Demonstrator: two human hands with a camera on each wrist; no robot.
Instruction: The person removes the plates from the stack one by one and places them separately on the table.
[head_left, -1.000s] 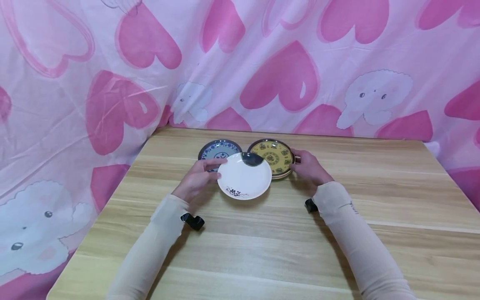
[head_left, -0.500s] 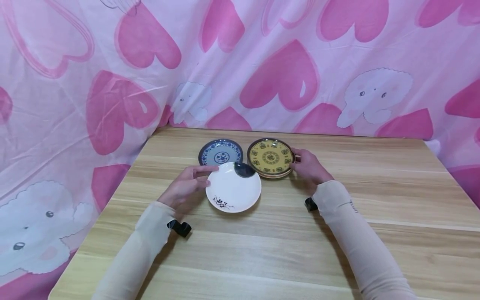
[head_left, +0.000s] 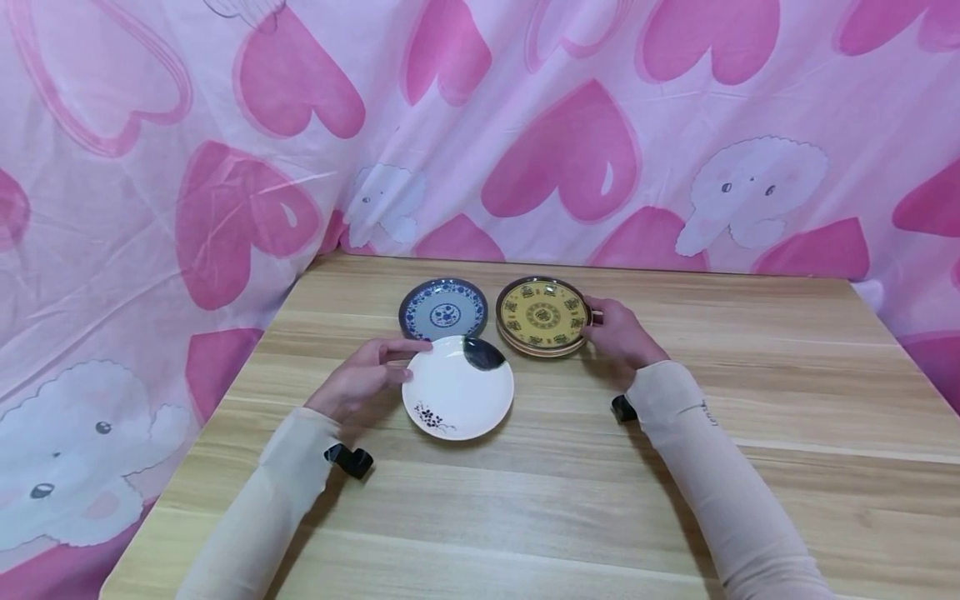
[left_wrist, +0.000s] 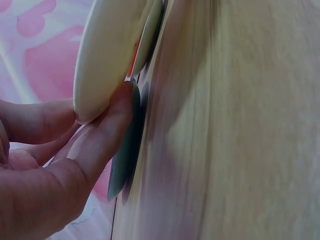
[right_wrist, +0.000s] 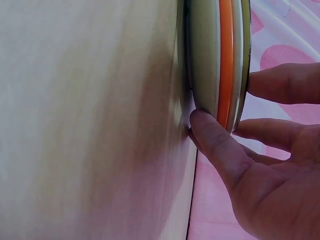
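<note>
My left hand (head_left: 358,379) pinches the left rim of a white plate (head_left: 459,396) with a black patch and a dark flower sprig. In the left wrist view, this plate (left_wrist: 107,55) is held up off the table, the thumb beneath it and fingers at its edge. A blue-patterned plate (head_left: 444,307) lies behind, its front rim partly covered. My right hand (head_left: 618,333) grips the right edge of a stack topped by a yellow plate (head_left: 543,315) with dark motifs. An orange plate (right_wrist: 226,65) shows lower in that stack. Whether the stack touches the table cannot be told.
The wooden table (head_left: 510,517) runs back to a pink curtain (head_left: 450,125) with hearts along its far and left sides. A black strap piece (head_left: 349,461) hangs at the left wrist, another black piece (head_left: 622,408) at the right.
My left hand has drawn the white plate toward me and to the left, off the yellow plate's edge, uncovering more of the blue-patterned plate. The right hand has stayed on the stack.
</note>
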